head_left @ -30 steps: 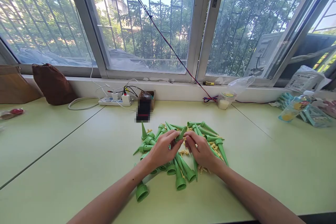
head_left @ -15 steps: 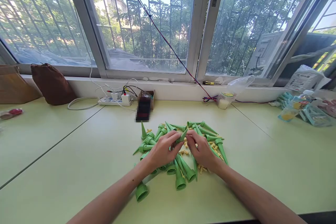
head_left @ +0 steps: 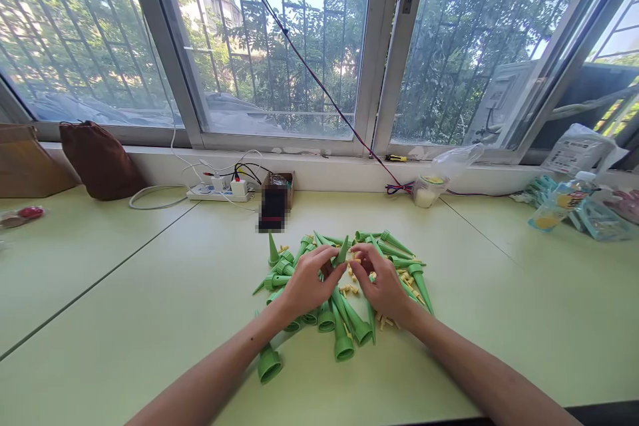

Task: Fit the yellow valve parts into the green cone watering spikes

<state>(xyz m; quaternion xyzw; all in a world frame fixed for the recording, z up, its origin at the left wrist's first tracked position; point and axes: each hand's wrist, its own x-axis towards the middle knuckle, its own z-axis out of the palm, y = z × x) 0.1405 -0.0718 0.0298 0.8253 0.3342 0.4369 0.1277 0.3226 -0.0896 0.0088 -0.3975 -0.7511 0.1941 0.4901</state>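
Observation:
My left hand is closed around a green plastic plant watering spike, its narrow tip pointing up. Close to it on the right, my right hand has thumb and fingers curled in a pinch. A small yellow plastic fitting shows at its fingertips, partly hidden. Below and around both hands lie several more green spikes, some with their wide open ends facing me. Small loose yellow fittings are scattered among them on the pale table.
At the back stand a white power strip with plugs and a small box beside a blurred dark object. A brown bag is at left. A bagged cup and a plastic bottle sit toward the right.
The spike in my left hand has tilted more upright and shifted slightly left. My right fingers have drawn away from its tip, and a yellow fitting now shows at them.

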